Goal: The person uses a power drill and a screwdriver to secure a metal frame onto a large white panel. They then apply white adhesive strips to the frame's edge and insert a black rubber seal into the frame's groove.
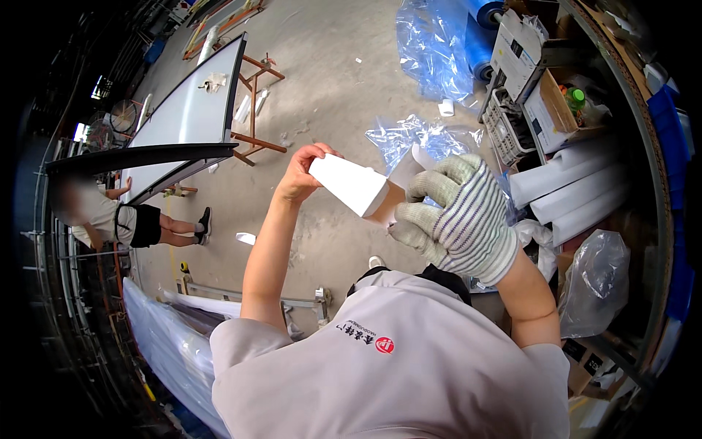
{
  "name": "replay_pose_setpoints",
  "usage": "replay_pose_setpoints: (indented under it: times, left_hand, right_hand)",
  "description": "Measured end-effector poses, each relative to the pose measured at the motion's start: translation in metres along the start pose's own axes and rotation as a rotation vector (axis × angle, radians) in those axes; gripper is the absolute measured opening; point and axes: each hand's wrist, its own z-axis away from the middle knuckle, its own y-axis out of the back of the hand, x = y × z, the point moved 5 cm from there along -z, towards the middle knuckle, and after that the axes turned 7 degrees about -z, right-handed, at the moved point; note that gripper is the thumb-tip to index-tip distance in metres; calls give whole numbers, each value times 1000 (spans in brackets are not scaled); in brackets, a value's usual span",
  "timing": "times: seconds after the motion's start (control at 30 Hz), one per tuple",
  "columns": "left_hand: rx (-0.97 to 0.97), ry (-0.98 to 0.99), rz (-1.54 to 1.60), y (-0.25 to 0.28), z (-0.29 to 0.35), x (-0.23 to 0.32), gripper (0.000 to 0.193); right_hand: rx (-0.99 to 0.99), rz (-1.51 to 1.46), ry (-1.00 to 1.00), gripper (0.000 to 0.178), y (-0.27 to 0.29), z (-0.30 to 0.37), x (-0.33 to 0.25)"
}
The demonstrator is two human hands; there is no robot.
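My bare left hand (301,173) is closed round one end of a white roll-shaped piece (348,183), raised in front of my chest. A brown part (385,205) shows at its other end, beside a loose pale flap (411,167). My right hand (457,219), in a striped knit glove, has its fingers curled at that brown end and flap. The fingertips partly cover what they grip, so I cannot make out its exact kind.
Blue film rolls (479,36) and crumpled clear film (428,139) lie ahead to the right. Cartons (548,106), a white crate (510,128) and white rolls (570,186) crowd the right side. At left, a person (135,219) stands by a large panel (194,106) on wooden trestles (252,110).
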Motion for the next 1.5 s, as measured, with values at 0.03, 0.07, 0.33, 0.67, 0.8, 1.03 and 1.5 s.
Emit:
replay_pose_setpoints:
  times: [0.03,0.07,0.33,0.67,0.8,1.03,1.5]
  left_hand:
    - [10,26,19,9,11,3,44]
    - [21,52,37,18,25,6,44]
    - [194,319,-24,126,176,15,46]
    - [501,385,-20,173,357,50,50]
    - [635,330,-145,172,380,94,46]
    - [809,385,-721,151,357,210,44]
    - [397,380,-1527,102,146,263,53]
  right_hand:
    - [-47,26,-31,24,-15,-3,-6]
    - [-95,51,-60,24,-31,-6,-12]
    - [-259,16,-170,25,-188,-22,-46]
    - [-286,-429,-544,32,-334,-62,-71]
    - [-370,-896,-844,50,-377,-74,-64]
    - [-297,-1147,-673,36,-464,-67,-50]
    - [-501,-2750,-1553,50,-473,-76,-50]
